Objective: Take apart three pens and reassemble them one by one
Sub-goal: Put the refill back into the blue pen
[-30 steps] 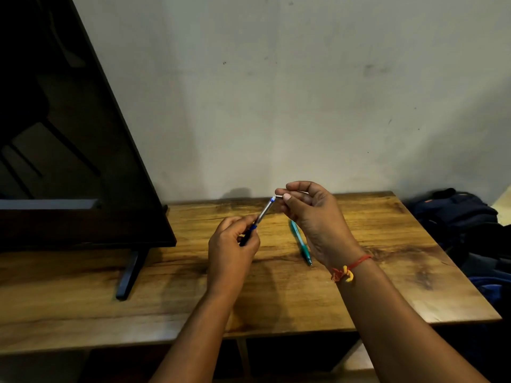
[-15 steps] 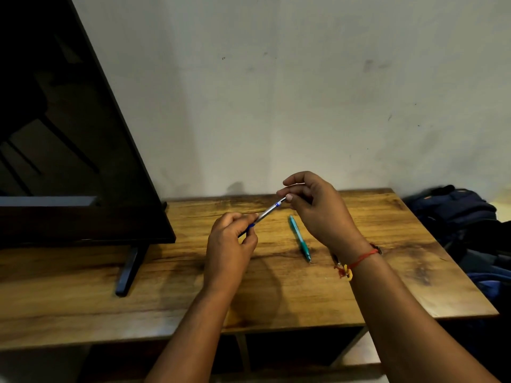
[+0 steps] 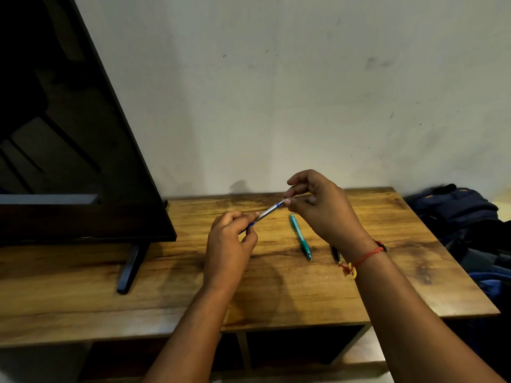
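Observation:
A blue and silver pen (image 3: 267, 212) is held above the wooden table (image 3: 290, 288) between both hands. My left hand (image 3: 229, 244) grips its lower, blue end. My right hand (image 3: 323, 208) pinches its upper tip with thumb and fingers. A teal pen (image 3: 300, 237) lies flat on the table just right of centre, its tip toward me. A dark pen (image 3: 336, 254) lies to the right of it, mostly hidden under my right wrist.
A large black TV screen (image 3: 69, 147) stands on the table's left on a dark foot (image 3: 128, 269). The wall is close behind. Dark blue bags (image 3: 459, 214) sit on the floor right of the table. Open shelves are below the tabletop.
The blue and silver pen now lies at a flatter angle than before. My right hand shifted slightly up and right, uncovering the dark pen's tip by my wrist.

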